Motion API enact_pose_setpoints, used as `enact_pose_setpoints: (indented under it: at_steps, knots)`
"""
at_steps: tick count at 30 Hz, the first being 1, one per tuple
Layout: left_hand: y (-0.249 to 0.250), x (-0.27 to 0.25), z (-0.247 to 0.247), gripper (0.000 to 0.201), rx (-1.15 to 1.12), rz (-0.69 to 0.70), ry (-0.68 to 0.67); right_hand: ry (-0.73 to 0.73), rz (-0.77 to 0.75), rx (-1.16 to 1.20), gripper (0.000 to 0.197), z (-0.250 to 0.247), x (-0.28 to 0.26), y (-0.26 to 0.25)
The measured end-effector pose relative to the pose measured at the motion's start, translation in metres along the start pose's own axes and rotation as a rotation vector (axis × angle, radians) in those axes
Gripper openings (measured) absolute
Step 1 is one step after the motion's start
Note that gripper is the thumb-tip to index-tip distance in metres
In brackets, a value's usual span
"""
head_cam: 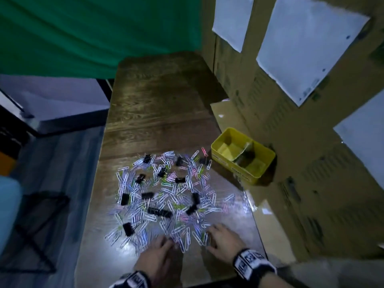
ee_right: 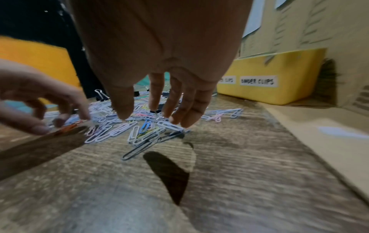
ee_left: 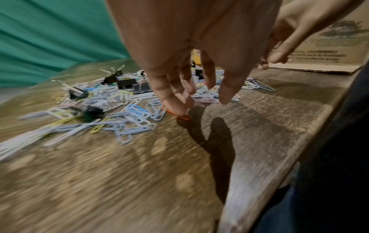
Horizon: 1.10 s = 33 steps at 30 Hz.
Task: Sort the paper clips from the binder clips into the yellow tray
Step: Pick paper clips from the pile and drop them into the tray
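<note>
Yellow tray (ee_right: 279,66) label reads, apparently, "BINDER CLIPS" (ee_right: 257,81).

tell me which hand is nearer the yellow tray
Right. The right hand is at the pile's near edge on the yellow tray side; the left hand sits farther from it.

One yellow tray (head_cam: 243,169), two hands (head_cam: 158,258), about a dozen binder clips (head_cam: 160,212)

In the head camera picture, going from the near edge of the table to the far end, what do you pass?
Left hand and right hand → pile of paper clips with black binder clips → yellow tray → bare table → green cloth.
</note>
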<state>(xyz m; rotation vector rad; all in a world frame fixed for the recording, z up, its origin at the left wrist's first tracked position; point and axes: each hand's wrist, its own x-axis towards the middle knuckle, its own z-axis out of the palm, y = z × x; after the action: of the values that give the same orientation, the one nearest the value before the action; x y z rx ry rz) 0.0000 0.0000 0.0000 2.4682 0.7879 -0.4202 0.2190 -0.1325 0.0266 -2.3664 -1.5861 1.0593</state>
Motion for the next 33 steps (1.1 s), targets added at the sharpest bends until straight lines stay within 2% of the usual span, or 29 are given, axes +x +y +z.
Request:
enact_pose_setpoints:
  at_steps: [2, 5, 8, 11, 13, 14, 17, 21, 24, 27, 30, 33]
  knots:
    - [0.013, 0.015, 0.002, 0.045, 0.055, 0.001, 0.022, 0.036, 0.036, -0.011, 0.063, 0.008, 0.011, -0.007]
    - [0.018, 0.026, 0.004, 0.068, 0.169, -0.048, -0.033, 0.042, 0.177, -0.023, 0.083, 0.022, 0.023, -0.013]
    - [0.029, 0.041, -0.001, 0.073, 0.217, -0.027, -0.013, 0.135, 0.261, -0.043, 0.088, 0.030, 0.026, -0.021]
    - [0.028, 0.048, 0.001, 0.064, 0.215, -0.020, -0.031, 0.166, 0.240, -0.168, 0.073, 0.036, 0.027, -0.025]
    - [0.021, 0.054, 0.003, 0.055, 0.197, -0.018, -0.024, 0.164, 0.256, -0.171, 0.061, 0.039, 0.033, -0.025]
    - [0.018, 0.056, 0.002, 0.050, 0.191, -0.012, -0.024, 0.149, 0.272, -0.138, 0.054, 0.040, 0.036, -0.025]
    - [0.012, 0.064, 0.004, 0.040, 0.162, 0.050, -0.009, 0.129, 0.276, -0.024, 0.051, 0.042, 0.042, -0.020]
    - [0.009, 0.071, -0.001, 0.048, 0.101, 0.089, 0.007, 0.069, 0.246, 0.021, 0.039, 0.037, 0.052, -0.010]
    - [0.010, 0.077, -0.005, 0.041, 0.003, 0.130, 0.035, -0.011, 0.245, 0.062, 0.032, 0.032, 0.055, -0.007]
    - [0.011, 0.082, -0.011, 0.032, -0.065, 0.109, 0.038, 0.046, 0.216, 0.174, 0.018, 0.025, 0.053, -0.003]
    - [0.005, 0.086, -0.016, 0.019, -0.137, 0.098, 0.038, 0.087, 0.200, 0.277, 0.016, 0.017, 0.048, 0.002]
    - [-0.005, 0.085, -0.023, 0.025, -0.234, 0.118, 0.025, 0.116, 0.220, 0.419, 0.019, 0.004, 0.039, 0.005]
